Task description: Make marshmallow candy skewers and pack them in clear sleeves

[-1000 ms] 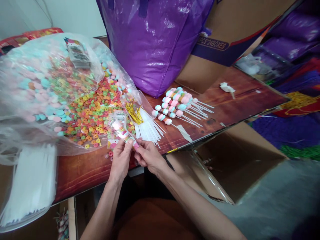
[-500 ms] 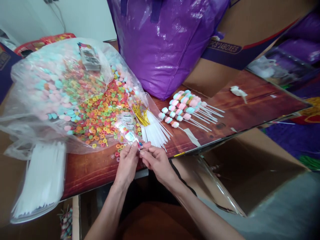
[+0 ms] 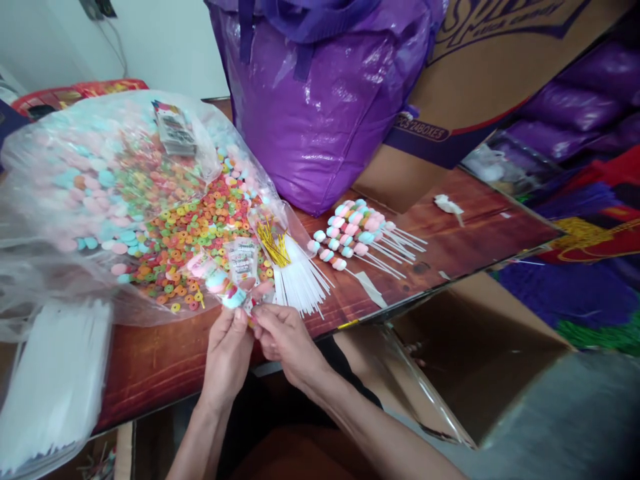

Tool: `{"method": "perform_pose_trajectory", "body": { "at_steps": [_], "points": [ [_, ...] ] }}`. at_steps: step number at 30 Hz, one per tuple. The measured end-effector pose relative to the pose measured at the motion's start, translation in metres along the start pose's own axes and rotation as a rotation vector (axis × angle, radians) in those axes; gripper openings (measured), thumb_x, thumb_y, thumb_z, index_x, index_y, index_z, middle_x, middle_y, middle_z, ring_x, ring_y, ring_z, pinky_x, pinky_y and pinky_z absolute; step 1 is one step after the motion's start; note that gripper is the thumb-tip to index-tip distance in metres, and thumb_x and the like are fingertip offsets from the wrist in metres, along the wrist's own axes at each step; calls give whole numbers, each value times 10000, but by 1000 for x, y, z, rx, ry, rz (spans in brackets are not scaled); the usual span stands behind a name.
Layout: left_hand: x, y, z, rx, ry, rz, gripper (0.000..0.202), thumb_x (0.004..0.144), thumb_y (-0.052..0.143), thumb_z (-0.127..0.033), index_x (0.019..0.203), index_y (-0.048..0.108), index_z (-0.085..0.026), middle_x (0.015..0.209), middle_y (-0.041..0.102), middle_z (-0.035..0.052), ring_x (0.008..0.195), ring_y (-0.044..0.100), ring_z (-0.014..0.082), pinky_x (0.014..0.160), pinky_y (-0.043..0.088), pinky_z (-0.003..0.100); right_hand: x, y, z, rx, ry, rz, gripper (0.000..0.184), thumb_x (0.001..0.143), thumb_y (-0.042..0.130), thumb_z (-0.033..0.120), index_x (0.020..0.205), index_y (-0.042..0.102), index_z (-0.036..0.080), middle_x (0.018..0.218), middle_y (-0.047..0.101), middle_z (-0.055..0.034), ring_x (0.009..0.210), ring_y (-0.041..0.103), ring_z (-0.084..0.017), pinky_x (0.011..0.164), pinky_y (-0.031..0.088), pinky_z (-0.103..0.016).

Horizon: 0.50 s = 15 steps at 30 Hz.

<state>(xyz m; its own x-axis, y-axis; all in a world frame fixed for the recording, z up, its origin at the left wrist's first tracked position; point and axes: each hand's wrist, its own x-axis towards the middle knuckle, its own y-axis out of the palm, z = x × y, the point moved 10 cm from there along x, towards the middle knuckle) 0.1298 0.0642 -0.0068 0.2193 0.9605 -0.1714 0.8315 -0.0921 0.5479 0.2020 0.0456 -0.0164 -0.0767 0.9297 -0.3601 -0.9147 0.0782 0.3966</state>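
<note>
"Where are your hands?"
"On my feed, the left hand [image 3: 230, 339] grasps the wrapped marshmallow skewer [image 3: 223, 283], left of the white sticks [image 3: 303, 277]; the right hand [image 3: 281, 333] pinches its clear wrapper [image 3: 199, 263]."
"Risk?"
"Pulling hard could tear the wrapper; a slack left grip might drop the skewer."

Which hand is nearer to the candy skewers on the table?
Right. The right hand is to the lower left of the candy skewers; the left hand is farther that way.
</note>
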Motion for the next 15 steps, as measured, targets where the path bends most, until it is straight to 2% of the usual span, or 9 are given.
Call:
{"method": "perform_pose_trajectory", "body": {
  "at_steps": [2,4,6,8,10,13,15],
  "points": [
    [1,-4,-14,-53,59,-30,180,860,710,-352,800,688,-184,766,636,27,766,602,153,799,529,313,0,7,19,-331,-78,107,370,941,465,403,636,509,198,459,414,65,405,329,-74,456,255,-221],
    [2,-12,-27,-81,134,-76,235,844,730,-327,706,615,-175,657,519,-14,672,530,118,725,512,270,5,3,47,-782,-209,83,313,944,457,275,661,557,186,554,553,17,513,482,-104,544,325,-234],
    [3,-20,-31,-59,158,-118,300,836,741,-320,660,549,-170,611,426,-36,606,454,94,644,476,235,16,-14,81,-1196,-304,-119,276,945,454,205,729,625,182,694,649,-22,646,570,-138,609,348,-249],
    [5,-23,-24,7,106,-128,328,836,741,-339,664,518,-171,606,396,-44,561,384,77,561,414,205,33,-33,109,-1488,-286,-340,279,963,429,188,864,691,180,875,711,-72,786,630,-185,654,377,-266],
    [6,-23,-12,55,41,-125,341,839,736,-371,693,496,-178,610,384,-50,541,337,69,502,342,185,54,-46,118,-1675,-173,-401,291,962,425,172,991,715,175,1031,723,-121,905,666,-234,695,419,-288],
    [6,-23,-4,47,26,-142,346,833,740,-389,750,466,-196,619,388,-61,532,300,65,473,283,174,80,-54,112,-1779,-32,-331,304,951,431,149,1059,715,157,1097,723,-159,1004,687,-283,754,474,-321],
    [7,-23,-3,19,38,-155,338,835,738,-380,774,457,-202,613,410,-66,520,282,61,466,263,170,86,-54,109,-1788,-20,-309,309,954,420,144,1099,693,140,1114,720,-174,1041,690,-298,777,493,-332]
  ]
}}
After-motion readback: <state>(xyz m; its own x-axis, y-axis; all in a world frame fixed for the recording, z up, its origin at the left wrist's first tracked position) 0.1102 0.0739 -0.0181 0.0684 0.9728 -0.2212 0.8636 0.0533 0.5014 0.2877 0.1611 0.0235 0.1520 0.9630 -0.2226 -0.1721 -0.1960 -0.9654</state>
